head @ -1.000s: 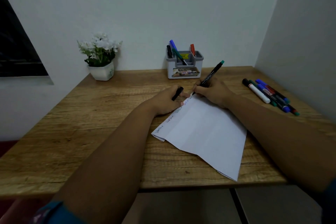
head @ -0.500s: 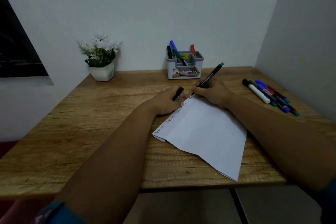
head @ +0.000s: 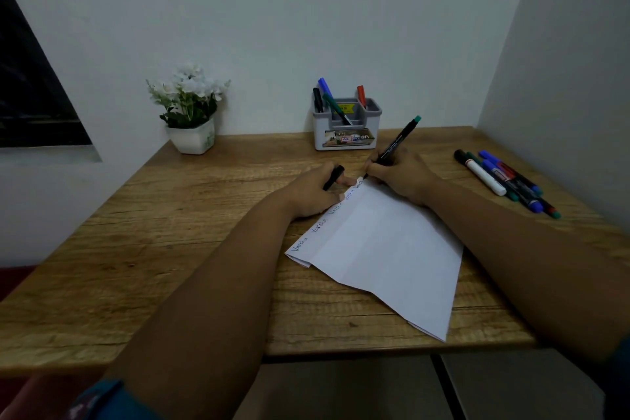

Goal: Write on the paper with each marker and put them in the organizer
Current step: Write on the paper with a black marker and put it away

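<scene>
right hand [head: 397, 177] grips marker [head: 395, 146] on paper [head: 385, 249]; left hand [head: 312, 193] holds cap [head: 333, 177]

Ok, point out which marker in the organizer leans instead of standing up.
The green marker: it slants across the organizer, tip down toward the middle. The black, blue and red ones beside it stand nearly upright.

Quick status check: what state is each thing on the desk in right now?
Paper: flat on desk, words along top edge.
Marker: uncapped, tip on paper, held by right hand.
Cap: off, held by left hand.
Organizer: upright, four markers inside.
Loose markers: capped, lying on desk.
</scene>
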